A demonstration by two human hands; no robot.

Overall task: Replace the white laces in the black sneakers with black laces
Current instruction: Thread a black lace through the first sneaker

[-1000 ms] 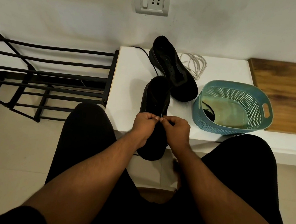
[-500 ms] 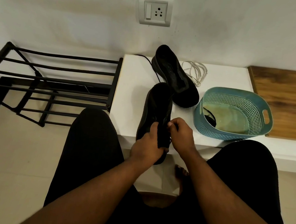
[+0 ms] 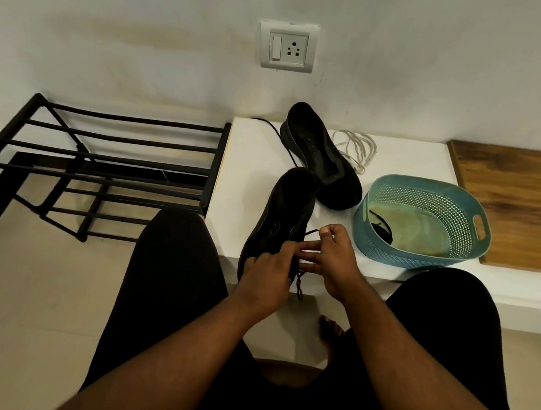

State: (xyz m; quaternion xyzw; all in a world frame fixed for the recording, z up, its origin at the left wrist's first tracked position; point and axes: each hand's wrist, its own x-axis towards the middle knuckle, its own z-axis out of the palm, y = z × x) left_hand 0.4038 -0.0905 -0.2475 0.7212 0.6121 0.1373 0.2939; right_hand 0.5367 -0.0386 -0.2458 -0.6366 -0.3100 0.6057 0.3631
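Lacing the near sneaker (image 3: 281, 219) at the white bench's (image 3: 249, 169) front edge.
My left hand (image 3: 266, 276) grips the sneaker; my right hand (image 3: 332, 256) pinches the black lace (image 3: 299, 283). White laces (image 3: 355, 148) lie behind the other sneaker (image 3: 321, 156).

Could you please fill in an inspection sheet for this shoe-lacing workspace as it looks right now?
Surface: white bench, bare at its left part.
Job's things: near sneaker overhangs the front edge; far sneaker lies behind it; white laces piled beside the far sneaker.
Clutter: teal basket with something dark inside; wooden board.
Hands: left hand rests on the near sneaker; right hand pinches a black lace.
Cables: nothing seen; a second black lace trails from the far sneaker.
Surroundings: black shoe rack, wall socket.
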